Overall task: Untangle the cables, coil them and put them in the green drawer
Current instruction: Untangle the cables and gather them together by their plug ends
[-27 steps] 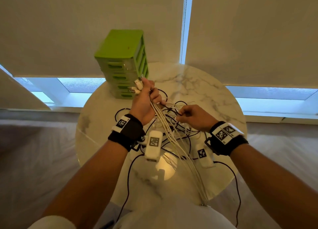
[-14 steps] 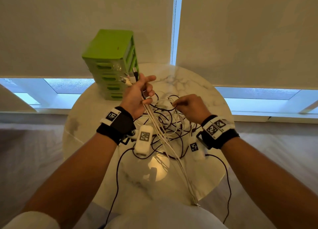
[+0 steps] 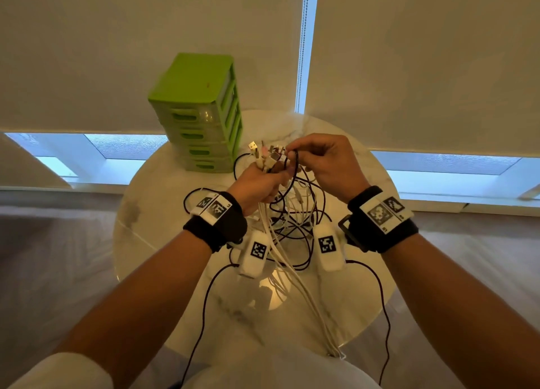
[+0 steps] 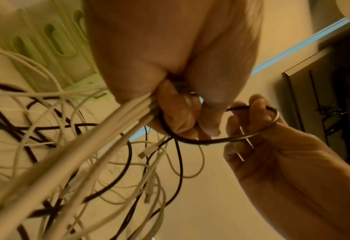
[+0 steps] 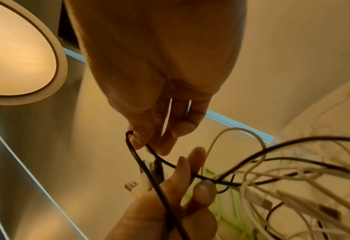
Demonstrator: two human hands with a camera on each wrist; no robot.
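Left hand (image 3: 257,184) has a fist-tight grip on the cables (image 3: 287,213) bunched above the worktop (image 3: 152,213) while the right hand (image 3: 324,166) pinches what looks like a black cable loop (image 4: 252,134), so I'd ease it out slowly, green drawer (image 3: 201,117) waiting just behind.

Surface (image 3: 175,213): glossy marble-look top, grey veins, reflecting lamp. Green drawer unit (image 3: 201,102): smooth plastic, translucent fronts. Cables (image 3: 292,228): smooth white and black sheaths, shiny metal plugs (image 3: 253,146). Wristbands (image 3: 225,225): matt black cloth.
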